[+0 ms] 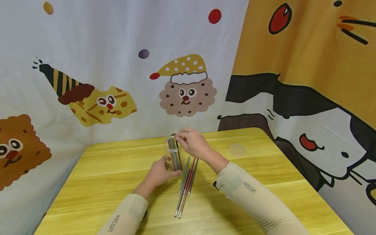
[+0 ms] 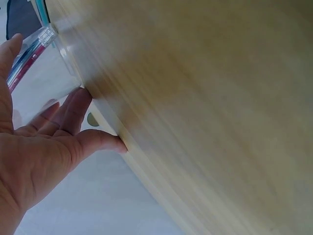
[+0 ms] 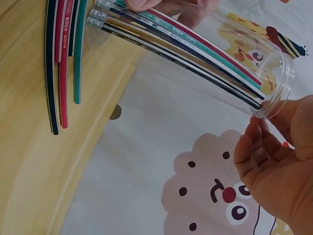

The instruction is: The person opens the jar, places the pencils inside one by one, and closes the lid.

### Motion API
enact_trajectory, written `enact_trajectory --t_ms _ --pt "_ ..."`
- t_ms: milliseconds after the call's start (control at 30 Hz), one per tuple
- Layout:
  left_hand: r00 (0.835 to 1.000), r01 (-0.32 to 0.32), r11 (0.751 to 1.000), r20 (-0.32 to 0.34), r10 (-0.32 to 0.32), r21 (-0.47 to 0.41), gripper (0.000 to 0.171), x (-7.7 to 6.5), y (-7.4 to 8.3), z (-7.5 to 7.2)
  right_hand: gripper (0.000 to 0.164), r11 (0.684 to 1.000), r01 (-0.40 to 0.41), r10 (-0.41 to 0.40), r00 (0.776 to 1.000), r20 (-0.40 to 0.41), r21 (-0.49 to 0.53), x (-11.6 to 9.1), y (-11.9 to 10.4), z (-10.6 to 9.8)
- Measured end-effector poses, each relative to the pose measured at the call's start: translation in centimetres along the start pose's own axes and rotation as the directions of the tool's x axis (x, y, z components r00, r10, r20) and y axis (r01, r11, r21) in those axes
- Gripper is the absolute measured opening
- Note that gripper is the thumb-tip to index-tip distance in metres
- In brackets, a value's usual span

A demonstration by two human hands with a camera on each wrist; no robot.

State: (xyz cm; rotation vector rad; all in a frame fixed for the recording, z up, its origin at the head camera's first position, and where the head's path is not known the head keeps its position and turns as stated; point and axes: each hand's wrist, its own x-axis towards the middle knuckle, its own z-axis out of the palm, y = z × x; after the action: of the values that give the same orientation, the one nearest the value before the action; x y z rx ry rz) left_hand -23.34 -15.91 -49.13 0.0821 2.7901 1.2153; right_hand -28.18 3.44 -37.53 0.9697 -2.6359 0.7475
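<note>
In the head view, "Let's Slim" can be read on the left sleeve [image 1: 127, 212] and the right sleeve [image 1: 252, 192]. A clear cup [image 1: 165, 145] stands roughly upright toward the far side of the yellow tabletop [image 1: 117, 169], its mouth upward. The left hand [image 1: 158, 171] curls round its lower part from the left and near side; the right hand [image 1: 195, 143] is at the rim from the right. The pencils in the cup [image 1: 175, 156] stand lengthwise with it. Just nearer and to the right, the loose pencils [image 1: 187, 187] lie with their long axes near to far, silver ends near, far ends angled slightly right. A clear disc [image 1: 236, 150] lies farther right.

In the left wrist view, the left hand's digits go round the cup's sides, one fingertip touching the tabletop. A silver pencil end shows at the cup's base.

In the right wrist view, the cupped pencils have silver ends at the base and plain ends toward the mouth. A loose red pencil [image 3: 64, 73] carries Chinese characters and a code beginning "No."; the lettering on the cupped ones is too small to read surely. The right hand's fingers bend in at the rim; whether they pinch it or a pencil, I cannot tell
</note>
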Motion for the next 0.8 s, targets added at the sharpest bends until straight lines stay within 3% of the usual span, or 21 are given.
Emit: enact_trajectory --t_ms 233,400,500,600,733,800 --pt "1.000 0.000 1.000 0.001 0.000 -0.008 0.086 -0.1 -0.1 0.0 0.030 0.996 0.016 -0.017 1.000 0.008 0.091 -0.3 0.5 0.1" --pt "1.000 -0.002 1.000 -0.006 0.001 -0.012 0.086 -0.2 0.0 0.1 0.039 0.964 -0.117 0.121 0.993 -0.003 0.238 -1.1 2.3 0.6" --pt "1.000 -0.001 1.000 -0.007 0.001 -0.021 0.084 -0.1 0.1 0.2 0.037 0.941 -0.226 0.224 0.974 0.036 0.250 -1.7 4.5 1.2" --pt "1.000 -0.001 1.000 -0.009 0.001 -0.025 0.083 0.0 0.0 0.2 0.028 0.915 -0.355 0.322 0.928 0.186 0.189 -2.9 6.8 2.0" --pt "1.000 -0.005 1.000 -0.009 0.005 -0.021 0.084 0.0 -0.2 0.1 0.050 0.894 -0.448 0.397 0.815 0.422 0.022 -5.1 9.0 3.5" --pt "1.000 -0.009 1.000 -0.009 0.009 -0.016 0.084 0.0 -0.3 0.1 0.054 0.891 -0.453 0.409 0.782 0.470 -0.023 -6.0 9.4 4.2"
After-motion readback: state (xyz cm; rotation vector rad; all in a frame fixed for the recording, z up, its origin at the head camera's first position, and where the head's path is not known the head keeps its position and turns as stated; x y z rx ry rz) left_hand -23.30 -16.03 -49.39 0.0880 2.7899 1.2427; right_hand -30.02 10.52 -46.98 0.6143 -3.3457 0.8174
